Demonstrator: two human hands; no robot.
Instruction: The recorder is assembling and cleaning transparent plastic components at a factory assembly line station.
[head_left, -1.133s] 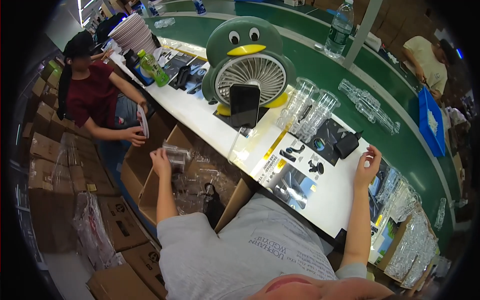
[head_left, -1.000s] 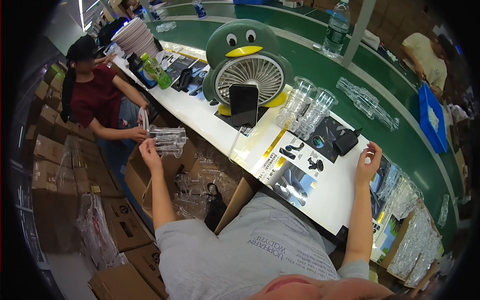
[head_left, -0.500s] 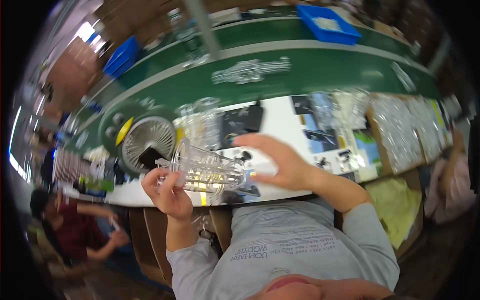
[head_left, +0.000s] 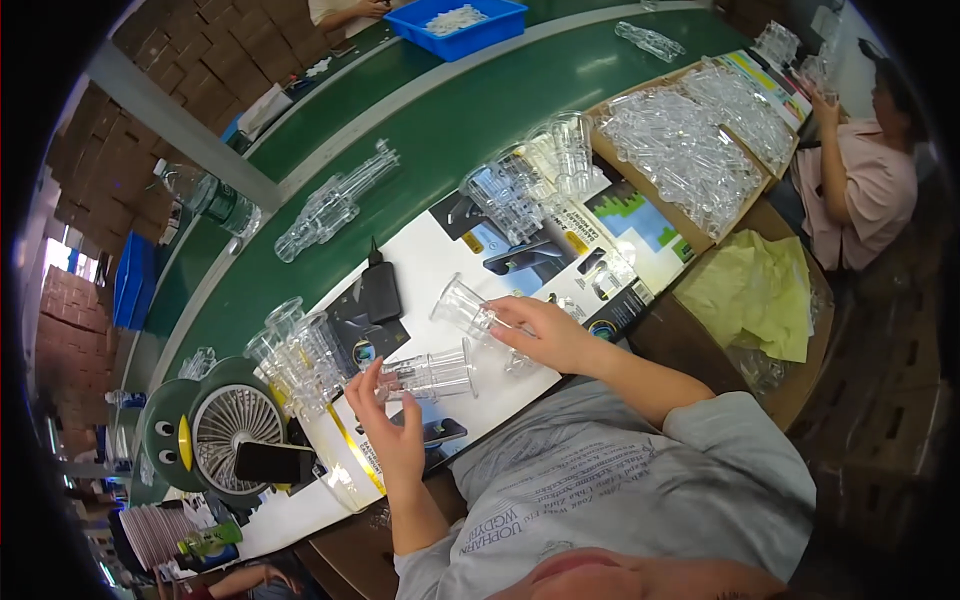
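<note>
Holding a short row of clear plastic cups sideways at centre frame, left hand with fingers curled about the lower-left end, palm up. Right hand closed on a single clear cup just to the upper right, its open mouth turned up-left, apart from the row by a small gap. Hands apart, each clamped on its own piece; both pieces lifted just above the white worktop. Judged step: splitting or joining one cup at the end of the nested row; direction not determinable from this view. Next move, judged: calls for lining the cup's axis with the row and keeping a light grip, thin walls likely to flex or crack. Counted outward: two hands of the wearer; one loose cup; one held row, number of cups in it not readable. Left of centre, one cluster of upright clear cups, at least four stacks, exact count unclear. Upper centre, a second cluster of cup stacks, about five. One dark flat device on the worktop between the clusters. One round green desk fan at lower left with one dark phone leaning against it. On the green conveyor belt, two bagged rows of clear parts. One cardboard tray of clear pieces at upper right, too many to count. One blue bin at top. One yellow sheet at right. One other person in a pink top at far right.
</note>
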